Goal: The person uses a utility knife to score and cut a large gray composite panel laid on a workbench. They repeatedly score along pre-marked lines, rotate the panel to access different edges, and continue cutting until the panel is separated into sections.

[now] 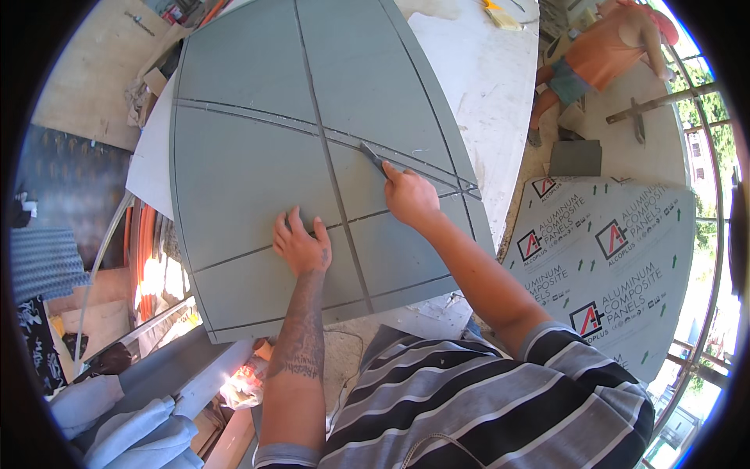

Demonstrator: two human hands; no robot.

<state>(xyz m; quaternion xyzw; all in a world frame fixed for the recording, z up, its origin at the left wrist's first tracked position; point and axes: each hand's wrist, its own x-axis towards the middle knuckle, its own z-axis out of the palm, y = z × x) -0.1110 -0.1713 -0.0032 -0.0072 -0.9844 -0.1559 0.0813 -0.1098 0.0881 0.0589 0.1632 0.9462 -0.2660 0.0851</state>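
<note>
A large grey panel (242, 180) lies in front of me, crossed by dark grooves that run lengthwise and across. My right hand (412, 197) is closed around the handle of a knife (372, 155). The blade points up and left, its tip at a slanting double groove right of the long middle groove. Whether the tip touches the panel cannot be made out. My left hand (303, 244) rests on the panel's near half with fingers spread, holding nothing, close to a crosswise groove and left of the long one.
Under the panel is a white worktop (488, 102), with a yellow brush (501, 14) at its far end. A printed composite sheet (601, 258) and a dark grey piece (576, 159) lie right. Beyond works a person in orange (598, 55). Light blue cloths (144, 434) lie lower left.
</note>
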